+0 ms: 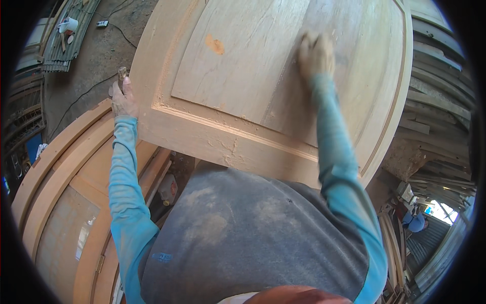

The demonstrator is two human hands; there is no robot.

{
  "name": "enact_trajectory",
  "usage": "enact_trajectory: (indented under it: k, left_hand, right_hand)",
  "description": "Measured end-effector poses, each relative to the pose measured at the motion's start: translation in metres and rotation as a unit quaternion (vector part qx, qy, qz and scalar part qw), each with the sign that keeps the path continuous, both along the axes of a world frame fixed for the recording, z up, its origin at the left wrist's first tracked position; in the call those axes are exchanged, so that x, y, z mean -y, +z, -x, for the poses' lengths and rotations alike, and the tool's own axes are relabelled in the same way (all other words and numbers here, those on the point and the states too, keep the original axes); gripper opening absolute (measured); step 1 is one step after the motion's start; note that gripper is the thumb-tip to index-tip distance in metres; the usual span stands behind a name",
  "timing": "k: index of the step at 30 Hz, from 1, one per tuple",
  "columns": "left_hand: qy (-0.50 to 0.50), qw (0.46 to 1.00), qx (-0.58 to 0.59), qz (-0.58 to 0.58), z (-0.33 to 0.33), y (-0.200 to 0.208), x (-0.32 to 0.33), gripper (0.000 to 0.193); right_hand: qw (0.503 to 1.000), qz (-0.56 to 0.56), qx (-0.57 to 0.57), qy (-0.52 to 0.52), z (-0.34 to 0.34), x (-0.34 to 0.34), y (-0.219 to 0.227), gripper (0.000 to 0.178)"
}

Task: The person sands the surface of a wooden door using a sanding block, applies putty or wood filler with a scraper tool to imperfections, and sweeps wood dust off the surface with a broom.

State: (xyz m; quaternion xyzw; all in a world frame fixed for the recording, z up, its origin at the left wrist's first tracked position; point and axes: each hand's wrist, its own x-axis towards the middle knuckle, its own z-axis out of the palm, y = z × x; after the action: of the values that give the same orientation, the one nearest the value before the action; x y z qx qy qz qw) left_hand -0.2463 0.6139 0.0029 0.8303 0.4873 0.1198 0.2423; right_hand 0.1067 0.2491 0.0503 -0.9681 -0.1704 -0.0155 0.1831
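Observation:
A pale wooden panel door (202, 131) lies in front of me, close against my body. My right hand (316, 55) presses on its raised centre panel (248, 61), fingers bunched and blurred by motion. Whatever is under those fingers is hidden. At the door's left edge, my left hand (125, 99) is closed round a short brownish object (122, 76) whose end sticks up past the fingers; its kind is unclear. An orange-brown patch (215, 44) marks the panel. Fine wood dust (230, 147) lies along the lower moulding and rail.
More wooden doors or frames (71, 187) stand at the lower left. Stacked boards (435, 101) line the right side. A dark cable (83, 96) runs over the floor to a power strip (103, 24). Corrugated sheets (73, 48) hold a white container (68, 24). Another person (415, 221) is at far right.

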Motion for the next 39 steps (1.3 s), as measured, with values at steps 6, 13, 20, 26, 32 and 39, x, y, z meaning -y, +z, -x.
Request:
enact_trajectory:
  k: [6, 13, 20, 26, 32, 39]
  left_hand:
    - [0.007, 1.0, -0.015, -0.023, 0.002, 0.003, 0.006, 0.054]
    - [-0.015, 1.0, -0.007, -0.004, -0.022, 0.018, 0.007, 0.054]
    - [0.015, 1.0, 0.003, -0.002, -0.008, 0.022, 0.02, 0.052]
    - [0.004, 1.0, 0.018, 0.006, -0.012, 0.028, 0.014, 0.047]
    - [-0.129, 0.952, 0.237, -0.143, 0.004, 0.029, 0.015, 0.04]
    - [-0.453, 0.839, 0.25, -0.168, -0.005, 0.081, 0.092, 0.041]
  right_hand:
    - [0.996, -0.067, -0.006, 0.066, 0.085, 0.019, -0.005, 0.023]
    - [0.997, -0.01, 0.025, -0.066, -0.095, -0.043, 0.013, 0.04]
    - [0.98, -0.091, 0.033, 0.176, 0.181, -0.029, 0.002, 0.023]
    - [1.0, -0.008, 0.0, 0.0, 0.028, -0.105, 0.003, 0.037]
    - [0.987, 0.093, 0.134, -0.004, 0.041, -0.088, 0.006, 0.054]
    - [0.897, -0.32, -0.267, 0.149, 0.259, -0.096, 0.085, 0.059]
